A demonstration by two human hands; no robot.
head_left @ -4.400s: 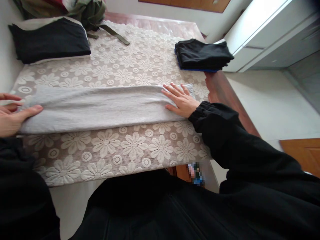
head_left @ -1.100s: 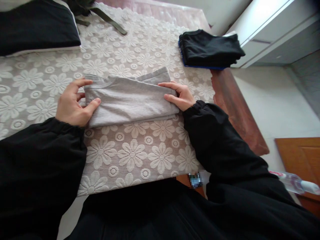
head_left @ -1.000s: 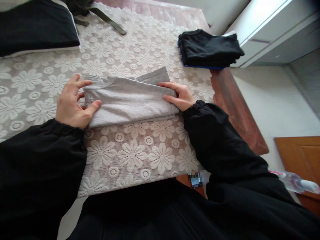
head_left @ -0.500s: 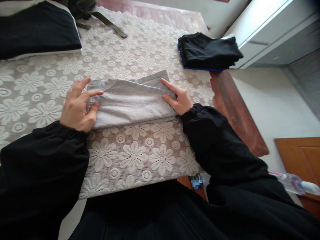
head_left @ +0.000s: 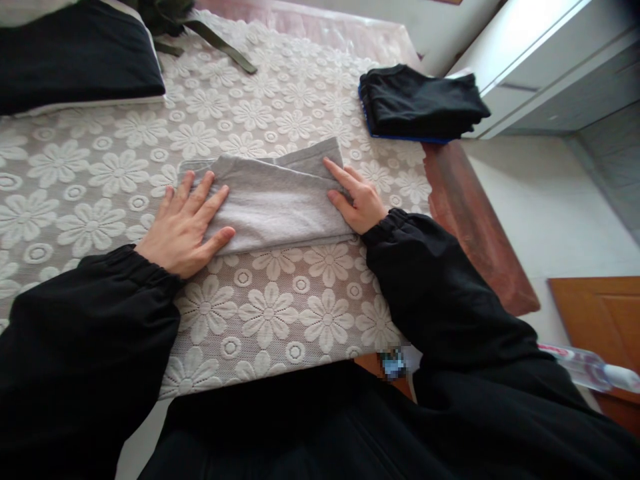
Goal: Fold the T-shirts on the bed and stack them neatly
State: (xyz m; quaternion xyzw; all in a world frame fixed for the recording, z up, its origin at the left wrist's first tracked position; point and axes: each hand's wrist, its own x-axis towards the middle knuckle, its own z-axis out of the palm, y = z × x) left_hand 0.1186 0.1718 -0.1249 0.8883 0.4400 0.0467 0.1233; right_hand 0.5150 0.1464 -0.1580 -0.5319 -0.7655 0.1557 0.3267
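A folded grey garment [head_left: 277, 200] lies on a table covered with a cream lace flower cloth [head_left: 260, 313]. My left hand [head_left: 185, 227] rests flat on the garment's left end, fingers spread and pressing down. My right hand [head_left: 355, 197] lies flat on the garment's right end with fingers extended along its edge. Neither hand grips the fabric. Both arms wear black sleeves.
A stack of folded black clothes [head_left: 420, 103] sits at the table's far right corner. A black folded item on white [head_left: 75, 57] lies far left, with an olive bag strap [head_left: 220, 45] behind it. A white cabinet [head_left: 550, 60] stands right; a plastic bottle [head_left: 585, 365] lies lower right.
The long grey garment was folded in half to a short rectangle. In the last second my left hand let go of the left edge and flattened on top; my right fingers straightened.
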